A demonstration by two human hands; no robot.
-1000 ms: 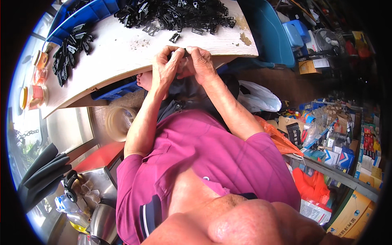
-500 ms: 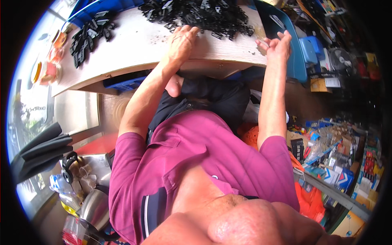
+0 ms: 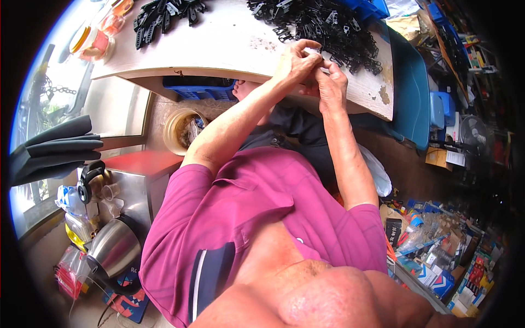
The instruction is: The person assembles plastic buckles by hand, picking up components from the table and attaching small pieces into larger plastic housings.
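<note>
My left hand (image 3: pixel 297 66) and my right hand (image 3: pixel 332 87) meet above the front edge of the table (image 3: pixel 229 52). Both have thumb and fingers pinched together, fingertips almost touching. Whatever they hold between them is too small and covered to name. Just beyond my hands lies a large heap of black plastic clip-like parts (image 3: pixel 342 35), spread across the right part of the tabletop. A smaller bunch of similar black parts (image 3: pixel 167 19) lies farther left on the table, apart from both hands.
Lidded jars (image 3: pixel 90 44) stand at the table's left end. Below the tabletop is a blue basket (image 3: pixel 202 90), with a round bin (image 3: pixel 183 131) nearby. A teal tub (image 3: pixel 413 87) sits against the table's right side. A steel kettle (image 3: pixel 115 249) stands at lower left.
My right hand has come left from near the teal tub, and my left hand has closed into a pinch; the two now meet. The whole view has shifted too.
</note>
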